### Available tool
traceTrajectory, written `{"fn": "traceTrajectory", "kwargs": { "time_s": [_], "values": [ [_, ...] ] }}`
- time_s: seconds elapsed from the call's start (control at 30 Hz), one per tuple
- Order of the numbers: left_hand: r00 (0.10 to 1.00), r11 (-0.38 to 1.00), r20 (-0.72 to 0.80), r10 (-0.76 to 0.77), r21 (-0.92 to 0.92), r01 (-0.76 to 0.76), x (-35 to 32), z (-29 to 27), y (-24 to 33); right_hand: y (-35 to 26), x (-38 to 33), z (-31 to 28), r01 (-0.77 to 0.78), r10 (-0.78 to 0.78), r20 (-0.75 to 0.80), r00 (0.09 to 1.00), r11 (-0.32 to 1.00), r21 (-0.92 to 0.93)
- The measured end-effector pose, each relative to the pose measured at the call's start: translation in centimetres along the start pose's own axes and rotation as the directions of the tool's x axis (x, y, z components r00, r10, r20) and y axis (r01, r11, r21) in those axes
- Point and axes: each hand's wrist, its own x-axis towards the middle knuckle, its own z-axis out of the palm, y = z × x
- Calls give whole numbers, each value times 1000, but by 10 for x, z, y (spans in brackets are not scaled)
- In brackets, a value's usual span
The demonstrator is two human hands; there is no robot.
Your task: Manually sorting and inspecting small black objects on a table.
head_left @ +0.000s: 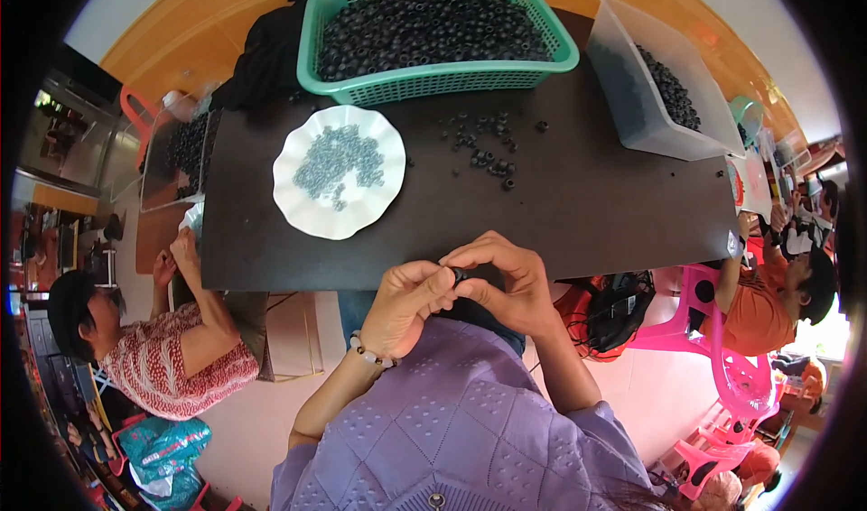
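Just past the table's near edge, my left hand pinches a small black ring-like part between thumb and fingers. My right hand meets it there, its thumb and forefinger closed at the same part; anything tiny between those fingertips is hidden. Ahead lies a white plate with a wavy rim, bearing many small translucent grey-blue pieces. Loose black parts of a similar kind are scattered to the right of the plate.
A green basket heaped with black parts stands at the far edge of the dark table. A clear plastic bin holds more at far right. Seated people work at left and right. Pink plastic chairs stand at right.
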Motion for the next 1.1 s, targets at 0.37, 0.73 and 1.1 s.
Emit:
{"fn": "traceTrajectory", "kwargs": {
  "time_s": [0.37, 0.73, 1.1],
  "values": [
    [997, 975, -76, 5, -222, -22, 25, -21, 11, -41, 43, -93, 66, -296, -287, 911, 792, -607],
    [999, 961, -1, 32, -274, -31, 23, -26, 8, -30, 102, -242, -350, -483, -492, 724, 357, -866],
    [1000, 970, -1, 18, -244, -18, 27, -24, 8, 30, 76, -90, 10, -158, -132, 979, 677, -736]
  ]
}}
